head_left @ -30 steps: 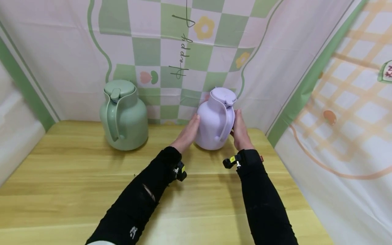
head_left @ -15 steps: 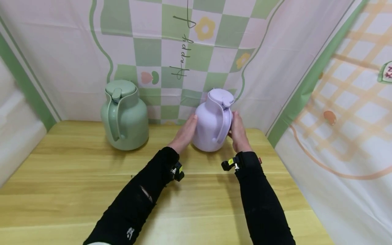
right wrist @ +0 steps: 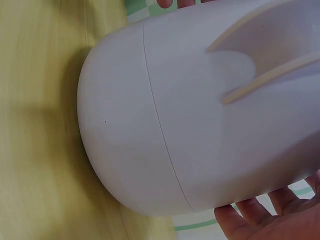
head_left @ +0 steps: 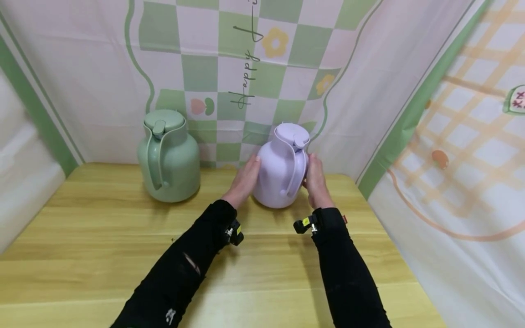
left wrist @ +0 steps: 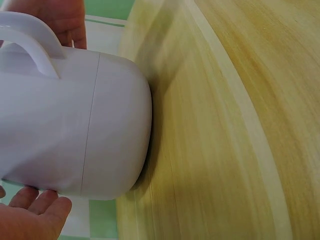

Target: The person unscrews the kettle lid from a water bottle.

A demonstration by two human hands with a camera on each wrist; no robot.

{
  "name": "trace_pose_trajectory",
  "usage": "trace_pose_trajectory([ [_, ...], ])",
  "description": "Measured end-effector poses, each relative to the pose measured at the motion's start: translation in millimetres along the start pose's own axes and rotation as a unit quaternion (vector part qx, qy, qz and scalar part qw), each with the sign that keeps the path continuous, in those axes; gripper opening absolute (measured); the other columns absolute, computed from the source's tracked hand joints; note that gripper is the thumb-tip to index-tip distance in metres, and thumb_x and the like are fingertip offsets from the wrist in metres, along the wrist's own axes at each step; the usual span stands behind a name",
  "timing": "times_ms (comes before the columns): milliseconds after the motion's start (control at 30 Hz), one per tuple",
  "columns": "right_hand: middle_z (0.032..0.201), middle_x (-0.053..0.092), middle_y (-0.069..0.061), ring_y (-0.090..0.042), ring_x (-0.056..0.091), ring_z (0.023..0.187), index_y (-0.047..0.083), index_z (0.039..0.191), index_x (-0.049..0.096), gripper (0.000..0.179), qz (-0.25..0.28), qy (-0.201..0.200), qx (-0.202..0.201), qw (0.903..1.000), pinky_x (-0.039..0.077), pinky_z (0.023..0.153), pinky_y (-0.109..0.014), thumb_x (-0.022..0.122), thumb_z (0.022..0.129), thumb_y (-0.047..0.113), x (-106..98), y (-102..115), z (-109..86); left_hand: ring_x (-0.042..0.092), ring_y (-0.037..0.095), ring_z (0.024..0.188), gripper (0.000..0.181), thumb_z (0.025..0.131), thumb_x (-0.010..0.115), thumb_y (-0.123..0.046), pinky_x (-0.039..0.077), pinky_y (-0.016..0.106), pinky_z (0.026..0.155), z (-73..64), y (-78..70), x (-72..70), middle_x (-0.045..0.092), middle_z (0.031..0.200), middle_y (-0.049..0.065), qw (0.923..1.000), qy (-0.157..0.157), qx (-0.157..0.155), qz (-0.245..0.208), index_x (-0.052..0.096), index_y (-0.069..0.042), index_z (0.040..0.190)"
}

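A lavender thermos jug (head_left: 268, 171), with a round lid and a side handle, stands slightly tilted near the back of the table. My left hand (head_left: 243, 181) holds its left side, and my right hand (head_left: 316, 182) grips the opposite side beside the handle. In the left wrist view, the fingertips of that hand (left wrist: 37, 215) bend against the jug's wall. Several fingers of the right hand (right wrist: 280, 220) reach behind the jug in the right wrist view. Whether its base fully touches the table cannot be told. A matching green thermos jug (head_left: 180, 168) stands upright at the left, untouched.
The wood-grain table (head_left: 262, 282) spreads toward me, its back edge against a checked, printed cloth (head_left: 201, 73). Another cloth with orange plaid (head_left: 455, 150) hangs along the right side. White cloth (head_left: 24, 173) borders the left.
The lavender jug has shifted left and a little toward me, with both hands moving along with it. The green jug stays in place; the head view has shifted slightly.
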State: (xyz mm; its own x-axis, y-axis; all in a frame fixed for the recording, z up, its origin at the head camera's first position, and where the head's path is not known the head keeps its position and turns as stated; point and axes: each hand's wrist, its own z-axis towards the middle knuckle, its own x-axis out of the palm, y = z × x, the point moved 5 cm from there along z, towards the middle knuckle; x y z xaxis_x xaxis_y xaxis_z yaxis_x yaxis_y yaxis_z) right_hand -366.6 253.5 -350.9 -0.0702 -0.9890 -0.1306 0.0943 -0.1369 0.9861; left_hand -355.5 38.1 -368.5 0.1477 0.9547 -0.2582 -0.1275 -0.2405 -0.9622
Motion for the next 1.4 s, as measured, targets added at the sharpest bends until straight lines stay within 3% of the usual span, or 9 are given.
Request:
trace_pose_trajectory([
  [300, 0.130, 0.061, -0.013, -0.029, 0.058, 0.121, 0.014, 0.098, 0.059, 0.051, 0.000, -0.012, -0.016, 0.9998, 0.046, 0.105, -0.061, 0.023, 0.112, 0.047, 2.8, -3.4, -2.8, 0.019, 0.026, 0.160, 0.074, 0.110, 0.021, -0.055, 0.016, 0.041, 0.130, -5.3, 2.1, -5.5, 0.024, 0.172, 0.012, 0.9994, -0.027, 0.016, 0.011, 0.025, -0.006, 0.165],
  [433, 0.128, 0.058, -0.012, -0.027, 0.056, 0.120, 0.014, 0.098, 0.058, 0.052, -0.004, -0.015, -0.019, 0.9997, 0.047, 0.103, -0.058, 0.021, 0.112, 0.046, 4.8, -5.0, -6.2, 0.019, 0.031, 0.160, 0.073, 0.110, 0.022, -0.054, 0.015, 0.044, 0.130, -7.2, 2.8, -8.3, 0.027, 0.171, 0.013, 0.9984, -0.045, 0.017, 0.029, 0.029, -0.006, 0.164],
  [633, 0.138, 0.052, -0.010, -0.026, 0.050, 0.131, 0.015, 0.115, 0.056, 0.055, -0.012, -0.022, -0.002, 0.9997, 0.044, 0.110, -0.057, 0.019, 0.111, 0.056, 7.3, -11.8, -12.2, 0.019, 0.034, 0.159, 0.070, 0.110, 0.021, -0.053, 0.015, 0.045, 0.130, -12.3, 5.3, -13.1, 0.032, 0.170, 0.009, 0.9963, -0.070, 0.013, 0.047, 0.034, -0.011, 0.164],
  [833, 0.157, 0.047, -0.007, -0.023, 0.041, 0.147, 0.012, 0.138, 0.056, 0.080, -0.021, -0.018, 0.039, 0.9989, 0.037, 0.119, -0.054, 0.015, 0.104, 0.072, 8.9, -21.3, -16.8, 0.021, 0.033, 0.157, 0.070, 0.109, 0.020, -0.058, 0.016, 0.048, 0.128, -19.0, 7.1, -16.1, 0.032, 0.170, 0.001, 0.9965, -0.074, -0.004, 0.039, 0.034, -0.018, 0.164],
  [967, 0.157, 0.049, -0.006, -0.023, 0.042, 0.147, 0.012, 0.143, 0.058, 0.088, -0.035, -0.016, 0.048, 0.9981, 0.036, 0.119, -0.052, 0.015, 0.101, 0.077, 10.6, -24.4, -19.1, 0.029, 0.036, 0.149, 0.069, 0.108, 0.019, -0.061, 0.022, 0.052, 0.125, -21.1, 8.0, -18.1, 0.038, 0.167, -0.002, 0.9945, -0.089, -0.015, 0.053, 0.038, -0.023, 0.163],
  [1200, 0.152, 0.054, -0.005, -0.024, 0.048, 0.141, 0.017, 0.136, 0.061, 0.082, -0.047, -0.011, 0.046, 0.9978, 0.038, 0.117, -0.051, 0.016, 0.102, 0.076, 15.3, -26.0, -23.0, 0.032, 0.033, 0.145, 0.067, 0.107, 0.023, -0.063, 0.029, 0.056, 0.121, -25.4, 11.8, -21.4, 0.046, 0.161, 0.003, 0.9931, -0.106, -0.038, 0.033, 0.045, -0.029, 0.160],
  [1400, 0.143, 0.058, -0.006, -0.025, 0.052, 0.134, 0.016, 0.126, 0.064, 0.075, -0.033, -0.020, 0.052, 0.9979, 0.038, 0.114, -0.049, 0.020, 0.104, 0.072, 20.1, -26.8, -26.2, 0.039, 0.029, 0.132, 0.067, 0.107, 0.023, -0.063, 0.035, 0.054, 0.114, -29.1, 11.3, -23.7, 0.055, 0.150, 0.004, 0.9922, -0.117, -0.031, 0.032, 0.052, -0.026, 0.155],
])
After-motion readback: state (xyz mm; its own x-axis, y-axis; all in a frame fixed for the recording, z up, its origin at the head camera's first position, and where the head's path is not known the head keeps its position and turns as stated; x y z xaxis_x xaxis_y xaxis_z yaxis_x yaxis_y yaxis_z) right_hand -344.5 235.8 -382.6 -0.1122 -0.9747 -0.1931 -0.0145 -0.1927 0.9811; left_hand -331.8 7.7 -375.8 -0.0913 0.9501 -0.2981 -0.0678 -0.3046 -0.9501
